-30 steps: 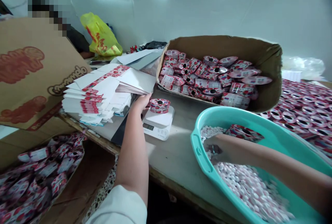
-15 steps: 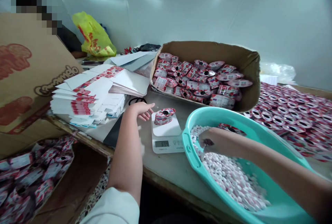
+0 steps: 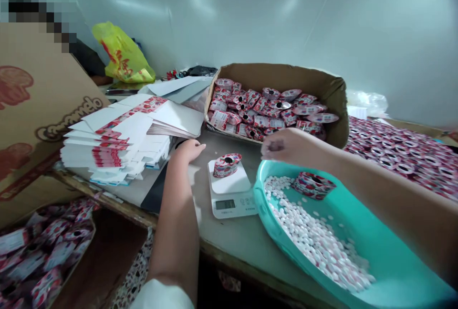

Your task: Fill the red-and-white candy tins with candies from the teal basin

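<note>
A small printed pouch (image 3: 226, 165) stands on the white plate of a digital kitchen scale (image 3: 232, 204), its dark round opening facing up. Just left of the scale, my left hand (image 3: 192, 149) rests with fingers curled in, nothing visible in them. My right hand (image 3: 281, 145) is over the near-left rim of a turquoise tub (image 3: 264, 204), fingers closed; what they hold, if anything, is hidden and blurred. White and pinkish tablet candies (image 3: 315, 237) cover the tub's left side. Another printed pouch (image 3: 313, 186) lies inside the tub near its back.
A cardboard box (image 3: 304, 72) full of filled-looking pouches stands behind the scale. Rows of upright pouches (image 3: 397, 156) spread at right. Flat white cartons (image 3: 118, 132) are stacked at left, beside a large brown box (image 3: 43, 89). Below the table edge is a box of pouches (image 3: 46, 247).
My right hand has risen out of the candies to the tub's rim, uncovering the pouch inside. My left hand's spread fingers have curled in. The view has shifted slightly.
</note>
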`<state>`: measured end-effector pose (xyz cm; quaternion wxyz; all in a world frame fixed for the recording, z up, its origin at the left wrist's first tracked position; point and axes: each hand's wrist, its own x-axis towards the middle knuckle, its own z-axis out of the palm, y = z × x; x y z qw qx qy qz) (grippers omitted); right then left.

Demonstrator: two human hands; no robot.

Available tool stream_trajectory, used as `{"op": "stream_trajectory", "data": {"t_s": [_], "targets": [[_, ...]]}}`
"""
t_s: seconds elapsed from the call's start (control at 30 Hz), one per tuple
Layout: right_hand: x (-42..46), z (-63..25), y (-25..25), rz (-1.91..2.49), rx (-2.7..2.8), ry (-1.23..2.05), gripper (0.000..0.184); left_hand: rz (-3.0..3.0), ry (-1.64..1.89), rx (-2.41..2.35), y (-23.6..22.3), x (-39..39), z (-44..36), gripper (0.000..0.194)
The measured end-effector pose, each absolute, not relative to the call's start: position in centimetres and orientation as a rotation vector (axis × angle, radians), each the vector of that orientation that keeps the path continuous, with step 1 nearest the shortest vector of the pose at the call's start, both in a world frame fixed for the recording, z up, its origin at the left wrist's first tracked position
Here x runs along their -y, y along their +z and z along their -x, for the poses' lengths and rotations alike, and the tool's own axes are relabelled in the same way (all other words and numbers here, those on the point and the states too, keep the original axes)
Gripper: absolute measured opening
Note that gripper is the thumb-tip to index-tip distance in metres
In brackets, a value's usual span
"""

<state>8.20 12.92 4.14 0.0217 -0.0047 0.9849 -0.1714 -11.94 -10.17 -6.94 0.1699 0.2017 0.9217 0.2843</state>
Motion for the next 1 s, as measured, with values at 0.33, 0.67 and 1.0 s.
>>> {"op": "stream_trajectory", "data": {"t_s": [0.33,0.67,1.0], "targets": [[-7.7,-1.4,2.5,0.437,-2.975,-0.529,0.007,-0.605,0.857,-2.475,-7.7,10.1,12.7,0.033],[-8.2,-3.5,3.4,0.362,-3.054,-0.515,0.006,-0.633,0.876,-2.488,-7.5,9.6,12.9,0.039],[-14.9,-13.6,1.5,-0.130,-2.871,-0.339,0.008,-0.698,0.878,-2.645,-7.5,9.3,12.5,0.043]]}}
